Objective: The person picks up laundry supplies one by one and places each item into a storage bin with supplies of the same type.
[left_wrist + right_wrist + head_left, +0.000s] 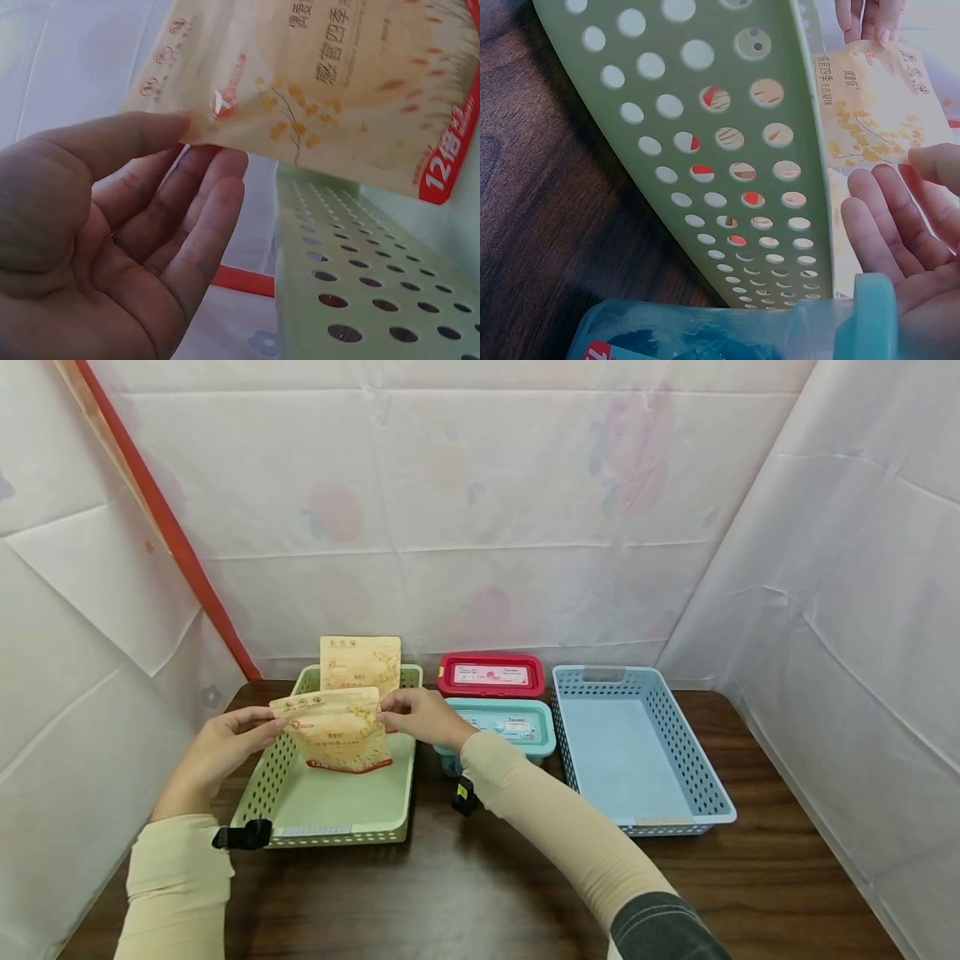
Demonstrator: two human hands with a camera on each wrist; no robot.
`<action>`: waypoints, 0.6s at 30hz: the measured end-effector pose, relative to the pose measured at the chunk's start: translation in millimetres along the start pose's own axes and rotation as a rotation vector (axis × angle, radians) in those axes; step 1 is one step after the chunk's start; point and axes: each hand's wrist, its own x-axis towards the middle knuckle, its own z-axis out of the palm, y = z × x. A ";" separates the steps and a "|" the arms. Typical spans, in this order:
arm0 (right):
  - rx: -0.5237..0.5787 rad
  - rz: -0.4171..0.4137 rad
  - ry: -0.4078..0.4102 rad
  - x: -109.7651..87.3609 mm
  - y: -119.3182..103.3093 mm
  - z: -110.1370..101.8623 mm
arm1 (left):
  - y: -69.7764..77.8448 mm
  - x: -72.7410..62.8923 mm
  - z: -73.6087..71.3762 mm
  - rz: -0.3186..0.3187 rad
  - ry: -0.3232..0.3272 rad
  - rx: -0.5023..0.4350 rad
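A yellow printed pouch (337,731) with a red lower edge hangs tilted over the green basket (337,814). My left hand (225,752) pinches its upper left corner between thumb and fingers; the left wrist view shows the thumb on the pouch (300,82) front. With the right hand (423,714) I pinch the upper right corner, also seen in the right wrist view. A second similar pouch (360,662) stands upright at the back of the basket, partly hidden behind the first one.
Right of the green basket stand a teal-lidded box (517,727) and, behind it, a red-lidded box (491,675). Further right is a blue perforated basket (630,752). All rest on a dark wooden table (480,893), with white curtains (480,510) around.
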 end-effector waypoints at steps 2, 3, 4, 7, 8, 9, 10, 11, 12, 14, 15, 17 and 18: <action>-0.026 -0.003 0.005 0.2 0.1 -0.1 | 0.4 -0.5 -0.3 -0.004 -0.001 0.006; -0.042 -0.006 0.009 0.3 0.3 -0.1 | 0.7 -0.8 -0.5 -0.005 -0.002 0.009; -0.057 -0.009 0.013 0.6 0.5 -0.1 | 1.0 -1.4 -0.6 -0.008 -0.003 0.014; -0.064 -0.010 0.014 1.1 0.7 0.1 | 2.1 -2.8 -0.9 -0.013 -0.013 0.027; -0.061 -0.010 0.014 1.3 0.8 0.2 | 2.4 -3.1 -0.9 -0.016 -0.016 0.035; -0.058 -0.010 0.013 1.1 0.8 0.1 | 2.9 -3.3 -0.7 -0.019 -0.018 0.043; -0.055 -0.009 0.011 0.8 0.4 0.0 | 3.3 -3.6 -0.6 -0.023 -0.021 0.052; -0.053 -0.009 0.011 0.3 0.0 -0.3 | 3.3 -3.6 -0.6 -0.022 -0.022 0.062; -0.053 -0.009 0.011 0.0 0.0 -0.5 | 3.3 -3.7 -0.5 -0.022 -0.023 0.073; -0.049 -0.013 0.010 -0.6 0.1 -1.2 | 3.6 -3.5 -0.5 -0.017 -0.024 0.084; -0.053 -0.015 0.011 -1.3 -0.2 -1.6 | 4.1 -3.9 -0.8 -0.013 -0.025 0.092; -0.052 -0.017 0.013 -2.3 0.0 -2.3 | 6.1 -4.9 -1.0 -0.011 -0.030 0.100; -0.049 -0.015 0.012 -2.9 0.0 -2.6 | 7.4 -5.7 -0.9 -0.013 -0.033 0.102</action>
